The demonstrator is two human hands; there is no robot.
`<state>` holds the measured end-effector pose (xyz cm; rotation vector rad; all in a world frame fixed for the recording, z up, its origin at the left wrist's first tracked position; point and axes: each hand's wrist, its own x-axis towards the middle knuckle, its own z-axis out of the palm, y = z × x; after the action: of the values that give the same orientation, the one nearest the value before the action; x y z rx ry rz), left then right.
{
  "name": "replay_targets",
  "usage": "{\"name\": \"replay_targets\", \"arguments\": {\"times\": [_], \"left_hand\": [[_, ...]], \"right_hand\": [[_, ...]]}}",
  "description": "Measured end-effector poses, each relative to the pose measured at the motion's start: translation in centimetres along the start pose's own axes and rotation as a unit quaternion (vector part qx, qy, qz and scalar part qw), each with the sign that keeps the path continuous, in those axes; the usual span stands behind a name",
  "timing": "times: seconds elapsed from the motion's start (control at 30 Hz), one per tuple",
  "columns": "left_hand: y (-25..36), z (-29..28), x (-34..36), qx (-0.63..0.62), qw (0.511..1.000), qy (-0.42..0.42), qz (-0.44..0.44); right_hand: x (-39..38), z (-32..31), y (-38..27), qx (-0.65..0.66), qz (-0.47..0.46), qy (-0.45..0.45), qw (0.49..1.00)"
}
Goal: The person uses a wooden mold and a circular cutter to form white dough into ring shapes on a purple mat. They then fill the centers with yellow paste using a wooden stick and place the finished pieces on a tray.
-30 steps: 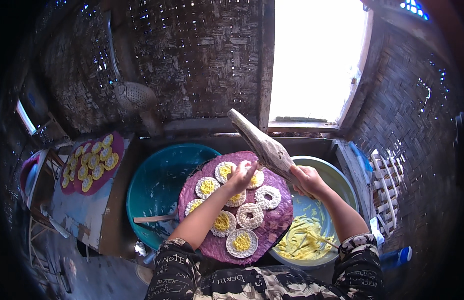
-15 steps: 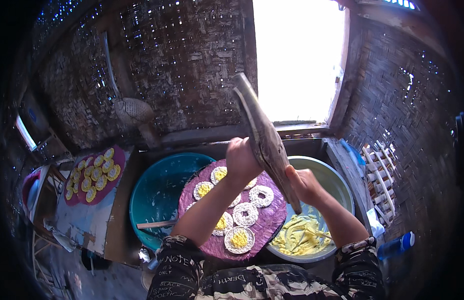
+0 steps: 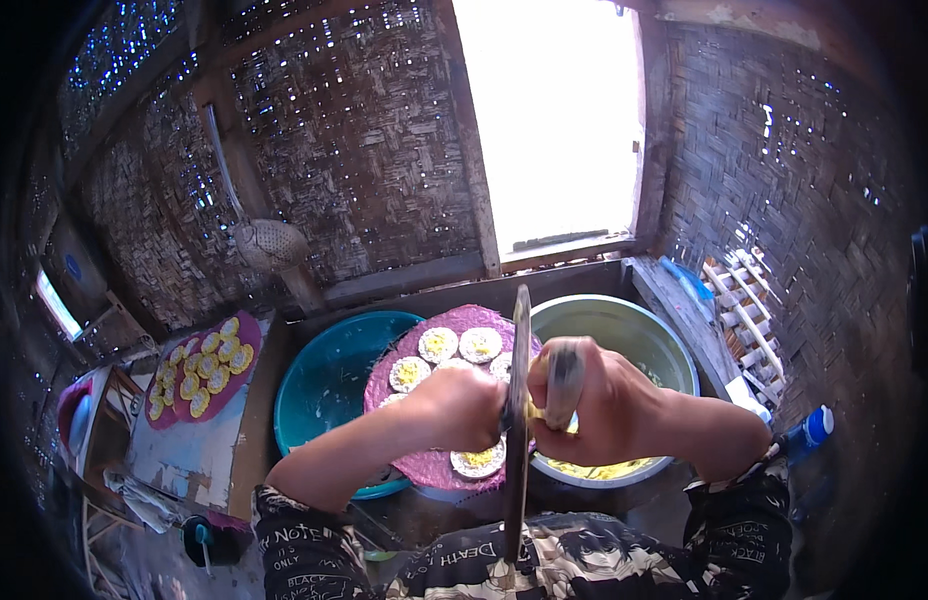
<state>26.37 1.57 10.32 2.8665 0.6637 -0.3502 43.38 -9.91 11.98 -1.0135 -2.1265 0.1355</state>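
Observation:
Both of my hands are raised together over the work area, at a long, weathered wooden piece now seen nearly edge-on. My left hand is closed against its left side, its fingers largely hidden. My right hand is wrapped round a greyish rounded wooden end just right of the board; whether it joins the board cannot be made out. Below lies a round purple cloth-covered tray with several white discs, some topped with yellow crumbs. A pale metal basin with yellow paste stands right of it.
A teal basin sits left of the tray. Farther left, yellow-topped discs lie on purple cloth on a table. A woven ladle hangs on the wall. A blue bottle stands at right.
The wooden piece has swung from a slanted, raised pose to an upright edge-on one and come lower and nearer me. Both hands have moved down with it, and my view has shifted slightly.

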Motion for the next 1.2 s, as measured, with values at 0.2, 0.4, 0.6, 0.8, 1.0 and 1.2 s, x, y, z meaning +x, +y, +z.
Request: {"name": "replay_targets", "arguments": {"times": [0.2,0.4,0.6,0.8,1.0,1.2], "left_hand": [[-0.3,2.8,-4.4,-0.012,0.981,0.177,0.076],[-4.0,8.8,-1.4,-0.673,0.678,0.172,0.240],[-2.6,11.1,2.0,-0.616,0.589,0.323,0.411],[-3.7,9.2,-1.1,-0.692,0.385,0.476,0.383],[-6.5,10.5,-5.2,-0.716,0.356,0.507,0.322],[-9.2,11.7,-8.8,-0.629,0.416,0.621,0.214]], "right_hand": [[-4.3,-4.1,-0.1,0.090,0.114,0.065,0.987],[-8.1,-4.1,0.9,0.173,-0.001,0.535,0.827],[-7.3,3.3,2.1,0.375,-0.036,0.531,0.759],[-15.2,3.8,8.9,-0.147,0.373,-0.067,0.914],[-20.8,4.5,14.0,-0.326,0.497,-0.332,0.732],[-17.9,-2.3,16.0,-0.313,0.438,-0.461,0.705]]}}
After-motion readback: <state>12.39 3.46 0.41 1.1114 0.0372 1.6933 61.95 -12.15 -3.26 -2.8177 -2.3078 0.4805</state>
